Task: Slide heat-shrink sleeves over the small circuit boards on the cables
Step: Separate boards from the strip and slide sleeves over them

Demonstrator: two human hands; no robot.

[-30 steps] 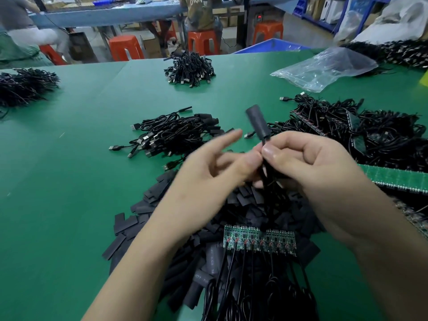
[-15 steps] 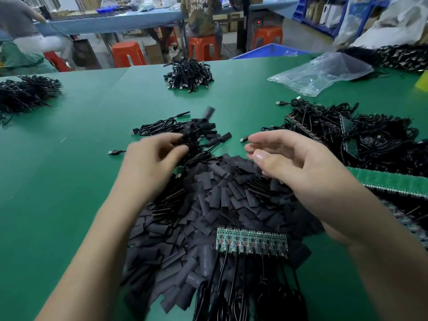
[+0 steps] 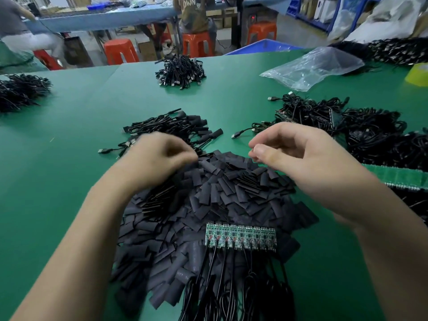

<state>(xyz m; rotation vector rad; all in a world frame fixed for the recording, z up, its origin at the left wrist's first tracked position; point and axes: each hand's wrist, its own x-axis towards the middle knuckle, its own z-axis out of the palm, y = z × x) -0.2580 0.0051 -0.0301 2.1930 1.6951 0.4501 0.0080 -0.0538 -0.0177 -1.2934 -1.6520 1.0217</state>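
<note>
Nearest the wearer, a bundle of black cables (image 3: pixel 231 295) runs up into a strip of small green circuit boards (image 3: pixel 240 237), set side by side with the strip's long axis lying left to right and the cable leads trailing toward the wearer. The strip rests on the near edge of a broad heap of flat black heat-shrink sleeves (image 3: pixel 208 200) spread on the green desk (image 3: pixel 58 181). Both forearms reach over this heap. The left hand (image 3: pixel 159 156) sits at the heap's far left edge, fingers curled and pinched together; motion blur hides whether a sleeve is caught between them, so that cannot be told. The right hand (image 3: pixel 289 147) hovers above the heap's far right side, fingers loosely curled, nothing visibly in it. The boards lie behind both hands, toward the wearer and between the forearms, slightly nearer the right arm. By judgement, the step in hand is picking a fresh sleeve. Beyond the left hand lies a pile of sleeved cables (image 3: pixel 176 130); further out, more cable heaps (image 3: pixel 347 126), a clear plastic bag (image 3: pixel 310 68), and a far bundle (image 3: pixel 180 71).
</note>
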